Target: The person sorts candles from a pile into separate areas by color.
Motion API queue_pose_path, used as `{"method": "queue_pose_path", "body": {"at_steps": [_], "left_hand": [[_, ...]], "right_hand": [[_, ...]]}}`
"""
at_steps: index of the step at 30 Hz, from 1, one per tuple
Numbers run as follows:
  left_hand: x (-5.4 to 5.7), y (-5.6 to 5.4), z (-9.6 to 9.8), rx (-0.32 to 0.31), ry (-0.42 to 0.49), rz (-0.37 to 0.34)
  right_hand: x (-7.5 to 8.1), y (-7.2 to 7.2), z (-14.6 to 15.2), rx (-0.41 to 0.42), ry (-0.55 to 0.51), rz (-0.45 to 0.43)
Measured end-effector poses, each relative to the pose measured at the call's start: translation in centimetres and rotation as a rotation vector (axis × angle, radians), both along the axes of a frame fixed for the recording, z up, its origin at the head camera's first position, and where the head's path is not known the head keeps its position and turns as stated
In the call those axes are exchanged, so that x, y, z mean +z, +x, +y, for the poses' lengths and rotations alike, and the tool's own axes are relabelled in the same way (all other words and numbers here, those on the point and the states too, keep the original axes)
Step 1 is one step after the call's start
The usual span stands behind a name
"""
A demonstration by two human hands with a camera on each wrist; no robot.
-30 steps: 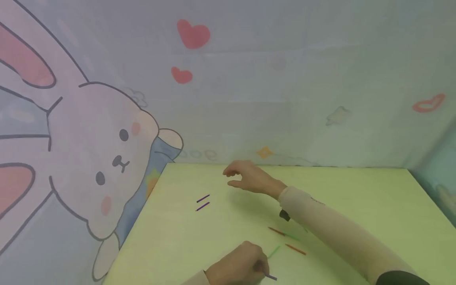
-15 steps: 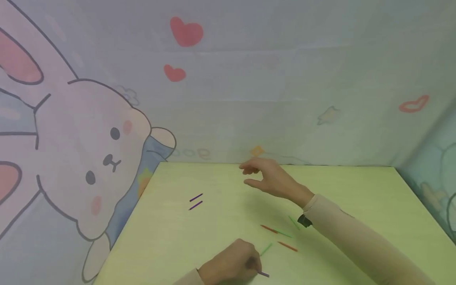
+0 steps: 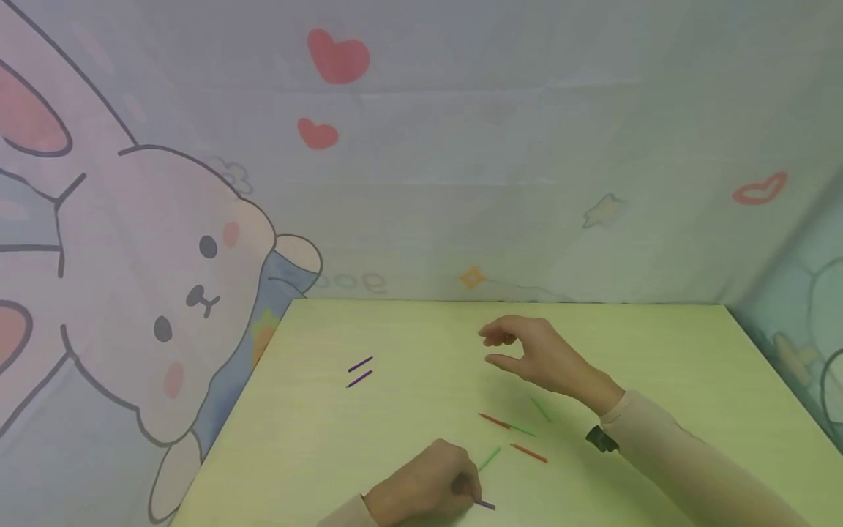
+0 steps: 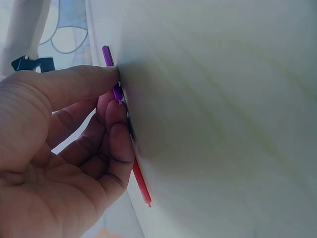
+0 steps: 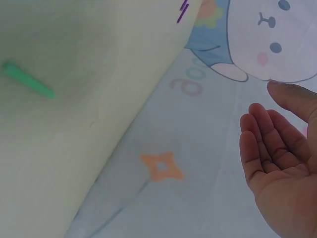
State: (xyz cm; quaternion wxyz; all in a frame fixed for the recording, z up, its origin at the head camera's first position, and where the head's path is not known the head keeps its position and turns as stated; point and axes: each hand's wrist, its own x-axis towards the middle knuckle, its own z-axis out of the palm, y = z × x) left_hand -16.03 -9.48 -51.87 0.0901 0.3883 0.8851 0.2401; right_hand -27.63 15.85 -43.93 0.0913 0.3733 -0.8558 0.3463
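Observation:
Near the table's front edge, my left hand (image 3: 428,479) pinches a thin purple stick (image 3: 485,504) between thumb and fingers. The left wrist view shows this purple stick (image 4: 107,55) with a small nub at one end; a red stick (image 4: 141,183) sticks out below the curled fingers, its other end hidden. My right hand (image 3: 543,351) hovers over the table holding nothing, fingers loosely bent and thumb apart. Below it lie a green stick (image 3: 541,410), a red stick (image 3: 494,421) touching another green one (image 3: 523,430), and an orange-red stick (image 3: 529,453). A further green stick (image 3: 490,459) lies beside my left hand.
Two purple sticks (image 3: 360,364) lie side by side on the left part of the pale yellow-green table (image 3: 408,329). A printed cloth backdrop (image 3: 461,146) with a rabbit and hearts rises behind the table. A dark device (image 3: 602,438) sits at my right wrist.
My right hand has moved right and a little nearer, away from the two purple sticks. A green stick under that arm now shows fully. The left hand keeps its pinch; the head view has shifted slightly.

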Motion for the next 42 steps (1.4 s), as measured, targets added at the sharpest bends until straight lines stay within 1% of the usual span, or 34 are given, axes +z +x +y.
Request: {"method": "queue_pose_path", "body": {"at_steps": [5,9,12,14,18,21,27,29,31,33,36,42], "left_hand": [[-0.2,0.0,-0.1,-0.010,0.014,0.020],[-0.3,-0.1,-0.1,-0.029,0.033,0.044],[-0.3,-0.1,-0.2,-0.028,0.031,0.039],[-0.3,-0.1,-0.2,-0.019,0.024,0.019],[-0.2,-0.1,-0.2,-0.012,0.016,-0.007],[-0.1,-0.2,-0.2,-0.016,0.011,-0.009],[-0.1,-0.4,0.0,-0.014,-0.014,-0.025],[0.0,-0.4,0.0,-0.013,-0.015,-0.023],[0.0,-0.4,0.0,-0.011,-0.013,-0.022],[0.1,-0.4,0.0,-0.006,-0.011,-0.024],[0.2,-0.3,0.0,0.003,-0.010,-0.036],[0.0,-0.1,-0.1,0.007,0.031,-0.033]], "right_hand": [[-1.2,1.0,1.5,-0.012,0.024,-0.026],[-2.0,2.0,3.0,-0.053,0.040,-0.077],[-2.6,2.9,3.9,-0.081,0.061,-0.125],[-2.9,3.6,4.4,-0.093,0.076,-0.153],[-3.8,4.9,5.1,-0.106,0.091,-0.182],[-4.7,5.6,5.4,-0.086,0.092,-0.226],[-6.7,6.5,5.4,-0.002,0.082,-0.356],[-7.3,6.6,5.3,0.013,0.077,-0.358],[-7.8,6.8,5.3,0.029,0.079,-0.342],[-8.4,7.1,5.2,0.048,0.090,-0.321],[-9.1,7.3,4.9,0.053,0.114,-0.303],[-9.4,7.5,4.5,0.026,0.133,-0.300]]}}
